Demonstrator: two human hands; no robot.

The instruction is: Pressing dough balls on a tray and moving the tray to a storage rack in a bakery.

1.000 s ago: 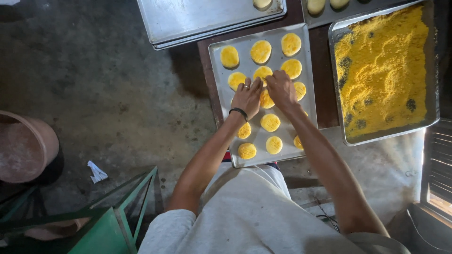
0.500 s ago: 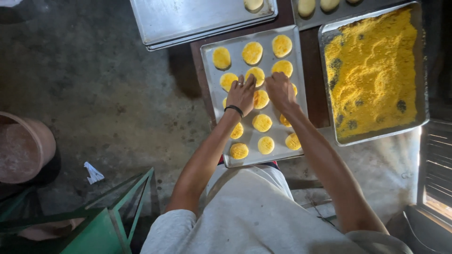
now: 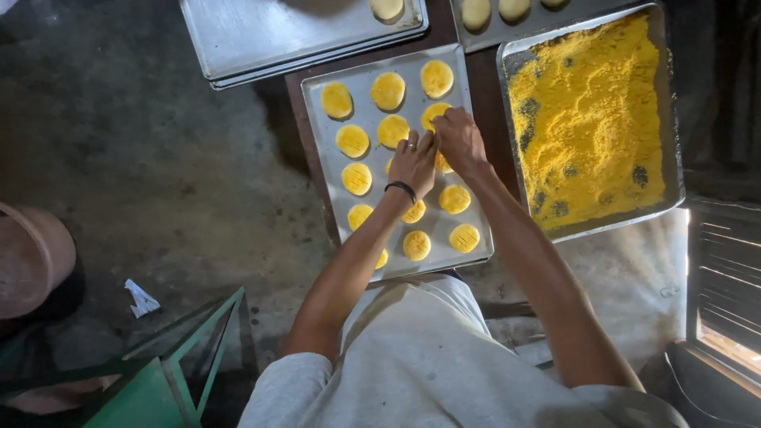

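From where I'm watching, head view only: both hands meet over the middle of the flat rectangular metal baking tray (image 3: 317, 135), which lies on a dark wooden table (image 3: 479, 71). The left hand (image 3: 414, 164), black band on its wrist, and the right hand (image 3: 460, 141) are curled with fingertips pinched down on one round yellow crumbed patty (image 3: 441, 162) that's mostly covered by them. Can't tell if they actually grip it or just press.

I count about thirteen patties showing on that tray, some scored with lines.

Just right of it sits a deep metal pan of yellow crumbs (image 3: 590, 119). Above are two more steel trays (image 3: 269, 36) with pale uncoated rounds; four show.

Rough grey concrete floor (image 3: 135, 158), a brown tub (image 3: 32, 257) at left, green metal frame (image 3: 182, 364) lower left.
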